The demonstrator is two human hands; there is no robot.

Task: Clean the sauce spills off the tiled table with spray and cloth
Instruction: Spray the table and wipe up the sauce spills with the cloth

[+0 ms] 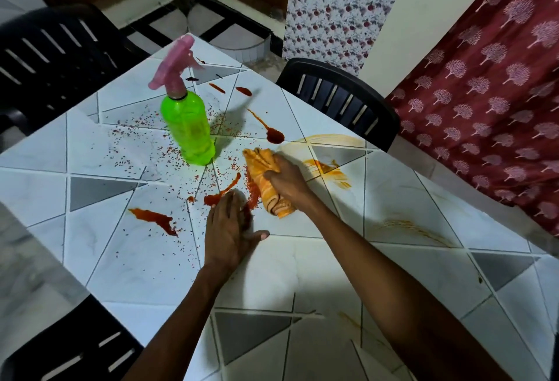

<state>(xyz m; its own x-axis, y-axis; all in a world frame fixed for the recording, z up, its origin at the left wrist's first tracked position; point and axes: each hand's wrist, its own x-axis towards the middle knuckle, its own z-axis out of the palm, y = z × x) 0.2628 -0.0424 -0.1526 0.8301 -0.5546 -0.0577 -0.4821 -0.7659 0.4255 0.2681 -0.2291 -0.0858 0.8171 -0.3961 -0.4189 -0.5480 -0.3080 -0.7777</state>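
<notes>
An orange striped cloth (262, 175) lies bunched on the tiled table (136, 253), and my right hand (286, 176) grips its middle. My left hand (231, 229) rests flat on the table just left of the cloth, fingers straight, beside a red sauce streak (222, 194). A green spray bottle (189, 126) with a pink trigger head stands upright behind the hands. More red sauce lies in a blot (275, 135) behind the cloth and a patch (154, 219) at the left. Orange smears (329, 169) spread to the right of the cloth. Red flecks are scattered around the bottle.
A black slatted chair (341, 99) stands at the table's far right edge, another (51, 57) at the far left, a third (69, 347) at the near left corner. A dark red patterned curtain (490, 108) hangs to the right.
</notes>
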